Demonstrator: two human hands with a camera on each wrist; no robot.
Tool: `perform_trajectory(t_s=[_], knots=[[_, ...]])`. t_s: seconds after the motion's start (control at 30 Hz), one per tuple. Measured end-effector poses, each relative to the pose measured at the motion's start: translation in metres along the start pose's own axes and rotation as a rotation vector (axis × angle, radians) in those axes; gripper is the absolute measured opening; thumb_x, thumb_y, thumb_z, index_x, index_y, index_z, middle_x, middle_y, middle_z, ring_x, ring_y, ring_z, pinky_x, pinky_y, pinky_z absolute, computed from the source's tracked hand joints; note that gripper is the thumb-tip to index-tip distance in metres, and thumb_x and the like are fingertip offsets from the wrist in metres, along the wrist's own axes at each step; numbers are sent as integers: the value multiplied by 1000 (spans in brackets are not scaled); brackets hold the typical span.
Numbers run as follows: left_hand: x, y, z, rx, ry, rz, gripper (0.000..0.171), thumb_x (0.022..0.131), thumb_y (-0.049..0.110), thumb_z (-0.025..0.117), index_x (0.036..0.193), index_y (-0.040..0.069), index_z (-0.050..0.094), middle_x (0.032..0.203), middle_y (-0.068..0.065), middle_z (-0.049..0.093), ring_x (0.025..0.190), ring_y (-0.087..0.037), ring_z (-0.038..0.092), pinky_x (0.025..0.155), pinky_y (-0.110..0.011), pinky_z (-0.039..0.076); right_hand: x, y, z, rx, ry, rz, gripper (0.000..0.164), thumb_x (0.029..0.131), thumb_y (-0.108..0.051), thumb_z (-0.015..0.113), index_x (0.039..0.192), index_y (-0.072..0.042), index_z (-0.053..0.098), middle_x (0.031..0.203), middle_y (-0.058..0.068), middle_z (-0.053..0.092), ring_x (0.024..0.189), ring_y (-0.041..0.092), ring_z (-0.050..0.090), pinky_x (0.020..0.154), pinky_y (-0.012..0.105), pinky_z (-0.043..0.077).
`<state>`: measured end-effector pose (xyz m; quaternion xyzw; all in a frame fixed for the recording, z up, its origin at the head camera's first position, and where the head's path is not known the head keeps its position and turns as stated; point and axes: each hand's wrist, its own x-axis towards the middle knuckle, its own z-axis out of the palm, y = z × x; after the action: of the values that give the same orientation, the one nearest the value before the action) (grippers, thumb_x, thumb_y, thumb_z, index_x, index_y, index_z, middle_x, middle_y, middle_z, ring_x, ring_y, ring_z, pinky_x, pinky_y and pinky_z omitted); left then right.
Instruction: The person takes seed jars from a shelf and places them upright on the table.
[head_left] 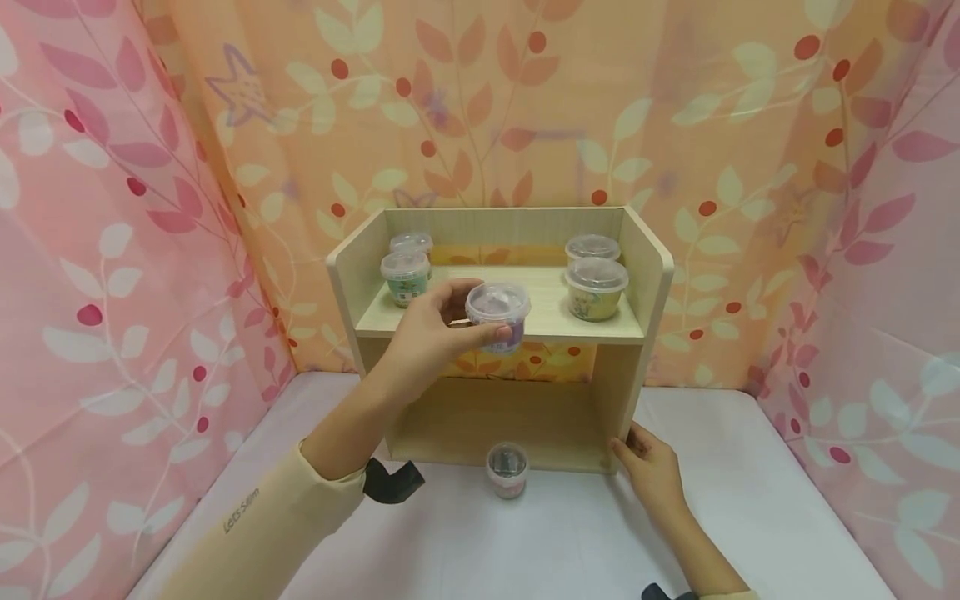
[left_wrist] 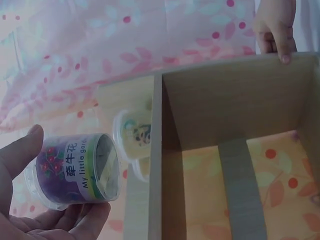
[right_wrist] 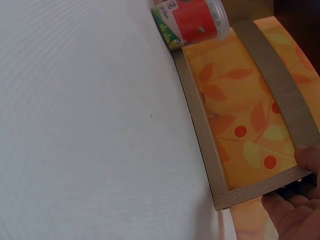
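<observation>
My left hand grips a small clear-lidded plastic tub between thumb and fingers, in front of the upper board of a light wooden shelf. In the left wrist view this tub lies sideways and shows a purple label with red flowers and the words "My little gard". Low on the shelf's right side panel, my right hand holds the front edge, thumb on one face and fingers on the other. A second tub, red-labelled in the right wrist view, stands on the white tabletop before the shelf's lower front edge.
On the upper board, a green-labelled tub stands at the left with another tub behind it. Two wider tubs are at the right, a yellowish one in front. Patterned cloth hangs behind and on both sides.
</observation>
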<state>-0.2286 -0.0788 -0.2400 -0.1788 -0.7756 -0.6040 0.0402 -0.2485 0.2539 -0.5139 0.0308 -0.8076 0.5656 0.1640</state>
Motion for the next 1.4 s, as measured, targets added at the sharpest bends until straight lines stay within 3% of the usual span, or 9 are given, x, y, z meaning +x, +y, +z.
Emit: perform_trajectory(t_s=[0.27, 0.53, 0.8, 0.97, 1.4], knots=[[-22, -17, 13, -77, -55, -19, 70, 79, 17, 91, 139, 13, 56, 126, -6, 64, 110, -22, 70, 91, -31, 60, 0, -3, -1, -65, -11, -16, 51, 99, -15, 70, 139, 11, 55, 131, 30, 63, 122, 41, 64, 90, 15, 54], [-41, -38, 20, -69, -5, -74, 72, 74, 9, 93, 136, 11, 57, 126, -7, 63, 108, -20, 68, 93, -28, 59, 1, -6, -1, -47, -7, 16, 51, 98, -15, 71, 139, 11, 55, 131, 29, 63, 123, 38, 63, 86, 7, 50], [-58, -62, 29, -131, -7, -97, 74, 74, 12, 93, 138, 9, 55, 127, -9, 64, 111, -22, 69, 92, -27, 59, 0, -3, -2, -57, -12, 15, 52, 99, -18, 71, 140, 10, 55, 132, 29, 63, 122, 39, 64, 91, 19, 55], [-67, -76, 33, -154, -13, -121, 75, 75, 16, 93, 139, 11, 55, 128, -8, 63, 112, -22, 69, 94, -30, 58, 0, -2, -1, -53, -10, 19, 52, 98, -16, 71, 140, 10, 55, 132, 29, 63, 123, 38, 63, 89, 15, 54], [-89, -118, 42, -103, 0, -123, 79, 72, 17, 95, 140, 11, 55, 132, -10, 60, 123, -25, 62, 102, -28, 53, 1, -4, -1, -66, 3, 3, 52, 98, -15, 72, 140, 11, 55, 130, 30, 63, 121, 41, 64, 87, 13, 54]])
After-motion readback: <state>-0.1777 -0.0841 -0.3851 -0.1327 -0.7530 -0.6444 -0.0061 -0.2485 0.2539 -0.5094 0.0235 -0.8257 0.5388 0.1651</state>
